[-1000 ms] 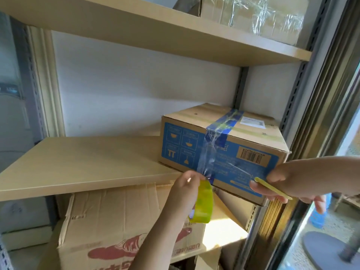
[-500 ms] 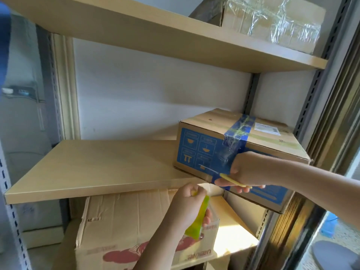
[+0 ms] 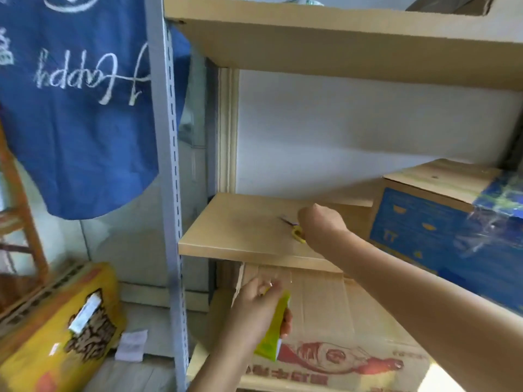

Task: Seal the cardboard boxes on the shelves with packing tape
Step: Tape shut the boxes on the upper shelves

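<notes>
My left hand (image 3: 259, 308) grips a yellow-green roll of packing tape (image 3: 273, 332) in front of the plain cardboard box with a red print (image 3: 339, 321) on the lower shelf. My right hand (image 3: 321, 222) reaches over the middle shelf (image 3: 240, 233) and holds yellow-handled scissors (image 3: 295, 229) whose blades lie on the board. A blue-printed cardboard box (image 3: 424, 222) with clear tape over its edge stands at the right end of that shelf.
A grey slotted upright (image 3: 169, 179) frames the shelving on the left. A blue cloth with white lettering (image 3: 73, 108) hangs beside it. A yellow sack (image 3: 56, 335) lies on the floor at lower left, with a wooden chair (image 3: 17, 210) behind it. The upper shelf (image 3: 339, 41) overhangs.
The view has swung left. My right hand left the blue box and moved left over the middle shelf with the scissors. My left hand with the tape roll dropped lower.
</notes>
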Demonstrator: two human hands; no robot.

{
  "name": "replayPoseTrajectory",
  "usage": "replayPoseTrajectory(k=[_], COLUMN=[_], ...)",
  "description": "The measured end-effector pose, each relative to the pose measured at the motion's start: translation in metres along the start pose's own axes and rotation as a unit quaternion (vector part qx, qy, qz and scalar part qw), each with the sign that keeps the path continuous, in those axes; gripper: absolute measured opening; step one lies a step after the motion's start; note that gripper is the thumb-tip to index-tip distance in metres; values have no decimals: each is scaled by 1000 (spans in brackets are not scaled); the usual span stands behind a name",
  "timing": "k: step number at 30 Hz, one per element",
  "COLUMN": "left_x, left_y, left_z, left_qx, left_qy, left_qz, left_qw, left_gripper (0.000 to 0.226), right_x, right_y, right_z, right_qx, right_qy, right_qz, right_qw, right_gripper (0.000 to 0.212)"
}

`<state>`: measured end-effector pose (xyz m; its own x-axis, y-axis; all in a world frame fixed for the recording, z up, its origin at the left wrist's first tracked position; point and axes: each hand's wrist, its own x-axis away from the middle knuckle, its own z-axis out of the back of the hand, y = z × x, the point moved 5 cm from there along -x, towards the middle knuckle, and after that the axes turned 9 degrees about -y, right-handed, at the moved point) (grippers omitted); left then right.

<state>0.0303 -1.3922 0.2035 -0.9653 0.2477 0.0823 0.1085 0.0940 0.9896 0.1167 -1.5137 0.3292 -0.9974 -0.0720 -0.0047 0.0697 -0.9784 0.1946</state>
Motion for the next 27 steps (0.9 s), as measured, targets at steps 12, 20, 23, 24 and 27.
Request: replayPoseTrajectory(k=[12, 20, 23, 24, 27], left_x=[19, 15, 13, 13, 12], left_y=[44, 81, 90, 94, 112], left_z=[-20, -129, -157, -162, -157], left_qx=[-47, 25, 2, -2, 5], left_qy=[-15, -131, -160, -168, -158], left_qz=[-98, -137, -152, -152, -168], left_qw=[994, 982, 975, 974, 973], left_gripper=[9, 8, 9, 10, 13], right_x=[95, 155, 159, 159, 130], right_y=[6, 208, 211, 207, 188], right_z=[-4, 29, 16, 15, 9], right_qx=[-412, 82, 34, 37, 34], right_qy=[128, 198, 211, 223, 103], right_qz=[174, -164, -185, -184, -260], right_qw=[885, 963, 959, 957, 960], right_gripper=[39, 56, 50, 52, 69])
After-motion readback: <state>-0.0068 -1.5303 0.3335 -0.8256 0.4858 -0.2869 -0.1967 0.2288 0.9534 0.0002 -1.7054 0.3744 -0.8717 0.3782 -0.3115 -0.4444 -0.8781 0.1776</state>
